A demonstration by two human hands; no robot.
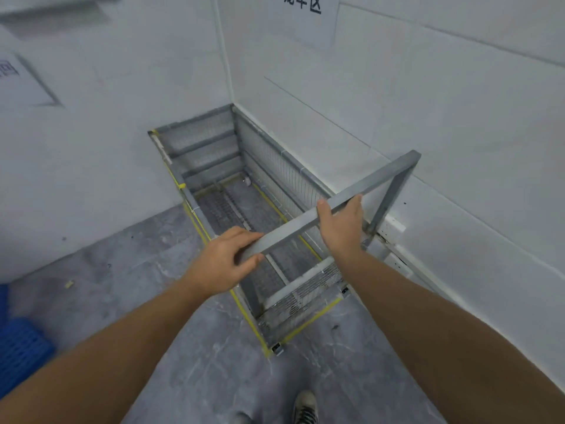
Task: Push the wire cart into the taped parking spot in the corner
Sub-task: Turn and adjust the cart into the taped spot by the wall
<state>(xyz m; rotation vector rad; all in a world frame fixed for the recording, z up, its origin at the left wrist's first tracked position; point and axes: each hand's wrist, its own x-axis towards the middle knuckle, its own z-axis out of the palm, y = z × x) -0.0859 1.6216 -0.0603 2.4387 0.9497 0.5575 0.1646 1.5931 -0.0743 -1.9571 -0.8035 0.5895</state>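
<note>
A grey wire cart [211, 154] with mesh sides stands in the corner where two white walls meet. Yellow tape [308, 322] marks a rectangle on the floor around its base, and the cart's near end lies about on the near tape line. The cart's grey handle bar [379, 179] runs across the near end. My left hand [226, 255] is wrapped around the bar's left end. My right hand [342, 224] grips the bar near its middle.
White walls close in on the cart's far and right sides. A paper sign [308, 16] hangs on the right wall. A blue plastic pallet [18, 353] lies at the left edge. A white socket strip [391, 228] sits low on the right wall. My shoe [305, 408] stands on grey floor.
</note>
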